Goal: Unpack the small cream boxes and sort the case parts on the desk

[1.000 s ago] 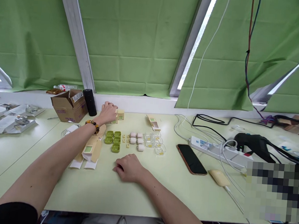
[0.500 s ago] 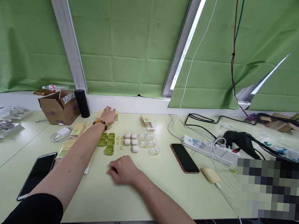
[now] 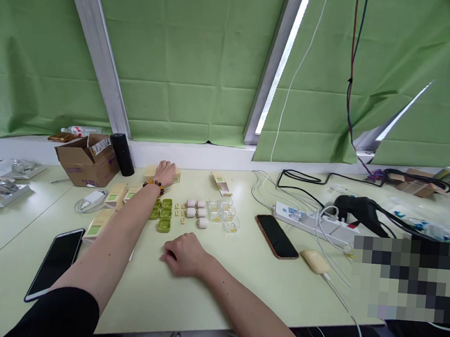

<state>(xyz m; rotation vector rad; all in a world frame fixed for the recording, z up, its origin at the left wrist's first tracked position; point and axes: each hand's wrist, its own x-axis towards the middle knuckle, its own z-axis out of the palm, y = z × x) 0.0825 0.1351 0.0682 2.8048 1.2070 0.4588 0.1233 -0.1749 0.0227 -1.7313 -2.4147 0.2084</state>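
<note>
My left hand (image 3: 165, 173) reaches to the back of the table, its fingers stretched out over a beige card package (image 3: 150, 171) with a green label. It lies on the package; the fingertips' undersides are hidden. Below that wrist sit several olive-green square cases (image 3: 164, 225). My right hand (image 3: 184, 254) rests on the tabletop in a loose curl, and nothing shows in it. In front of it stand small yellow clip-like pieces (image 3: 182, 220), pale pink rounded pieces (image 3: 202, 223) and clear plastic covers (image 3: 231, 224), several of each, in small groups.
More beige packages (image 3: 116, 195) lie left, partly behind my forearm, near a tablet-like device (image 3: 56, 261) and a white charger (image 3: 93, 198). An open cardboard box (image 3: 88, 165) and black cylinder (image 3: 122, 155) stand behind. At right are a phone (image 3: 277, 237), power strip (image 3: 306, 224) and loose cables.
My left hand has shifted slightly right over the back package, and the forearm has moved with it. My right hand stays in place.
</note>
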